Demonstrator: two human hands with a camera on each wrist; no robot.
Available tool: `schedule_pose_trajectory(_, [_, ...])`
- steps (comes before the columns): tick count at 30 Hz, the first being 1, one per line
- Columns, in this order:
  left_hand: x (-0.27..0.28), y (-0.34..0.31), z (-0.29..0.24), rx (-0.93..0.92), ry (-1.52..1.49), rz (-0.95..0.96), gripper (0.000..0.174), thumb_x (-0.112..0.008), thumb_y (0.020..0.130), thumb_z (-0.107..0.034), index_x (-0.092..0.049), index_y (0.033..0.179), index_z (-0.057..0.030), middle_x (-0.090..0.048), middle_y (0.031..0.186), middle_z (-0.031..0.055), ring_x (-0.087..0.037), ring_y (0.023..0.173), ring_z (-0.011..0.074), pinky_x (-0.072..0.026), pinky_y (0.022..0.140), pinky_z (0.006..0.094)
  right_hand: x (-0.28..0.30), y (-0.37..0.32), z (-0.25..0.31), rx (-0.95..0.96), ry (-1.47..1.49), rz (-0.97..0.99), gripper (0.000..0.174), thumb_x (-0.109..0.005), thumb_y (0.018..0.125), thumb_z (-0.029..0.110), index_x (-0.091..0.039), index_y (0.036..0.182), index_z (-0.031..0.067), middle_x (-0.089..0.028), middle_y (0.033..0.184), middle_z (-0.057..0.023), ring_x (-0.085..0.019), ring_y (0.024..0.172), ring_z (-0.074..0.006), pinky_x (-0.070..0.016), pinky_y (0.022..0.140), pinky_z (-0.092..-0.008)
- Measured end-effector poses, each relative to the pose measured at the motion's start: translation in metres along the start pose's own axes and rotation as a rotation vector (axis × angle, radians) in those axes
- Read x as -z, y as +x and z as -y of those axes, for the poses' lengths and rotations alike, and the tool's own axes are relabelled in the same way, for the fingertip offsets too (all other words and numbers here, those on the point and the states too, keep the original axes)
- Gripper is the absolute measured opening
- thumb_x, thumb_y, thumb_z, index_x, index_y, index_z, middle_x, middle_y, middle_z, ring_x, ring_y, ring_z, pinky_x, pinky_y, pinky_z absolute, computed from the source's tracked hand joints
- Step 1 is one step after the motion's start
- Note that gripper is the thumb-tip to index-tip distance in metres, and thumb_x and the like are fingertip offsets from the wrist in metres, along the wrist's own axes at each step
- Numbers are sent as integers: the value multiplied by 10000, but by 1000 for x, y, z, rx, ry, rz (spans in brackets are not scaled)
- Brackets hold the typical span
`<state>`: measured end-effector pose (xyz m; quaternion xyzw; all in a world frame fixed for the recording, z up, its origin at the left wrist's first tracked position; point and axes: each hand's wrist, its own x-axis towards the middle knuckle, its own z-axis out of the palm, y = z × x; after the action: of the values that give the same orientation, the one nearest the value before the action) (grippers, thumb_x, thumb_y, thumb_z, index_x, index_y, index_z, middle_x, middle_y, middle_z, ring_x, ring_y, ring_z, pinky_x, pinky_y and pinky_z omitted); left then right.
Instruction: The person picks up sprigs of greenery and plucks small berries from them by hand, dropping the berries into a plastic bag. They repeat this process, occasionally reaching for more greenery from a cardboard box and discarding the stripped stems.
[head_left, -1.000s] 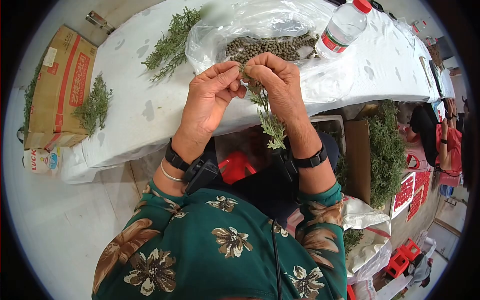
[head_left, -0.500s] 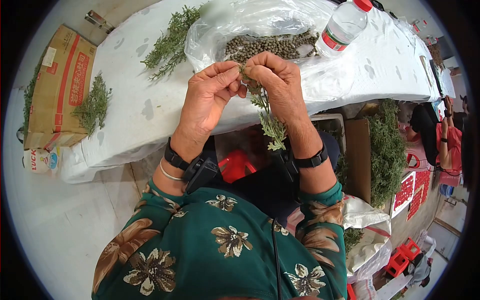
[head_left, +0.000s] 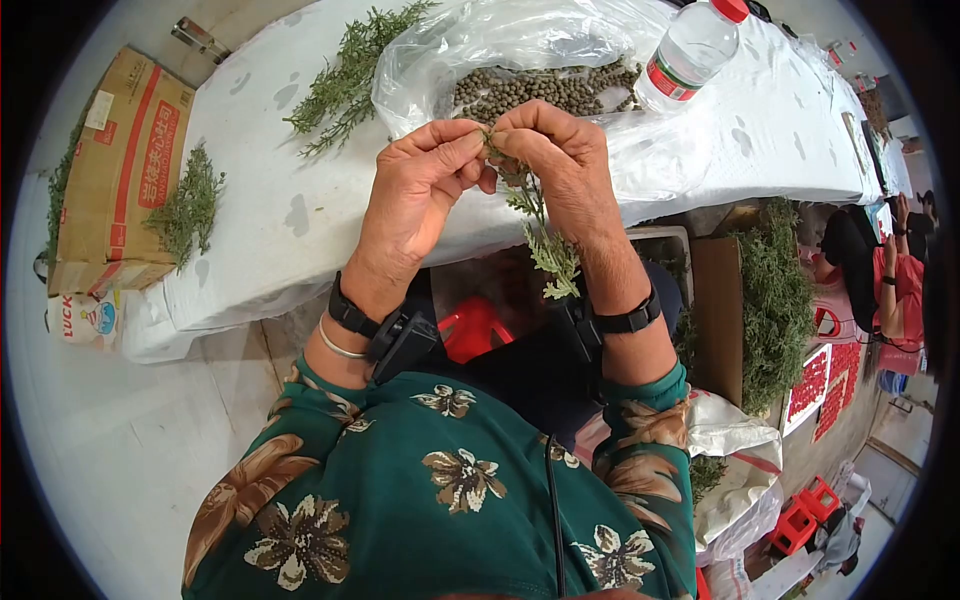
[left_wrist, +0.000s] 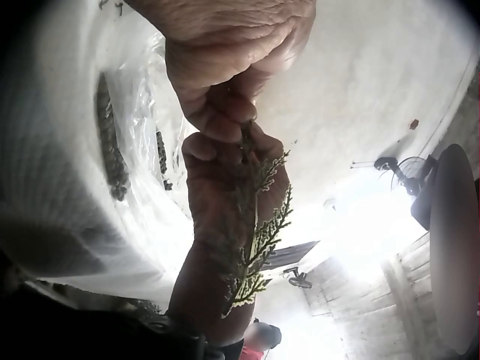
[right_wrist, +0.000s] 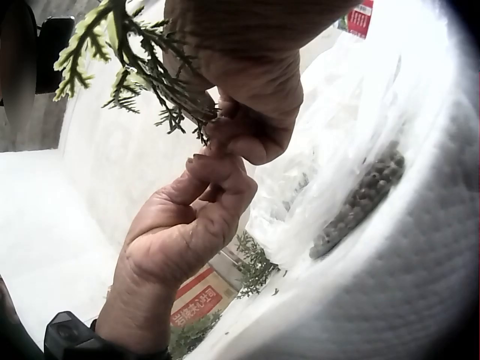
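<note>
Over the table's near edge, both hands meet fingertip to fingertip at one end of a green evergreen sprig [head_left: 550,258]. The left hand [head_left: 420,190] pinches that end between thumb and forefinger. From the other side the right hand [head_left: 562,165] pinches the sprig close by, its fingers curled. The leafy part hangs down along the right wrist, and its flat, scaly branchlets show in the left wrist view [left_wrist: 259,240]. Fingers hide the pinched end. Just beyond the hands, small round brown balls [head_left: 545,95] lie in a clear plastic bag [head_left: 410,85].
A water bottle [head_left: 690,60] with a red cap stands by the bag. More evergreen sprigs [head_left: 350,85] lie on the white-covered table [head_left: 265,190]. A cardboard box [head_left: 125,170] is at the left. Greenery [head_left: 775,310] fills a box at right; another person [head_left: 895,285] sits beyond.
The right hand and the hanging sprig have shifted slightly right. Both hands keep their pinch at the sprig's end.
</note>
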<state>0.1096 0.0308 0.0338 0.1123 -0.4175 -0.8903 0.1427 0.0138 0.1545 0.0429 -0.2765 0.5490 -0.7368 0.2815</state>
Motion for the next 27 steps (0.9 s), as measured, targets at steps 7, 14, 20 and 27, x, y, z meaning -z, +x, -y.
schedule_pose_trajectory(7, [-2, -1, -1, -5, 29, 14, 123, -575, 835, -46, -612, 941, 3, -599, 754, 39, -534, 655, 112, -459, 677, 307, 3, 0, -2, 48, -68, 27, 78, -570, 787, 61, -608, 787, -7, -572, 680, 0, -485, 626, -59, -400, 586, -210])
schedule_pose_trajectory(14, [1, 0, 3, -61, 84, -45, 137, -587, 829, -35, -611, 941, 40, -606, 738, 66, -558, 635, 130, -498, 626, 299, -4, -5, 8, 90, -252, 10, 89, -576, 810, 81, -617, 807, 3, -580, 693, 5, -480, 632, -45, -395, 580, -204])
schedule_pose_trajectory(20, [-4, 3, 0, -50, 16, -73, 165, -580, 831, -30, -609, 979, 39, -610, 757, 73, -564, 650, 137, -496, 635, 292, 3, 3, 0, -45, 23, -4, 90, -590, 821, 82, -630, 849, 6, -603, 740, 0, -502, 668, -50, -403, 609, -191])
schedule_pose_trajectory(27, [-1, 1, 0, -33, -32, -33, 175, -575, 831, -28, -608, 991, 35, -610, 758, 78, -569, 654, 150, -494, 636, 297, 4, 4, -5, -90, 153, 2, 83, -596, 811, 64, -631, 859, 5, -608, 783, -8, -514, 709, -60, -414, 639, -194])
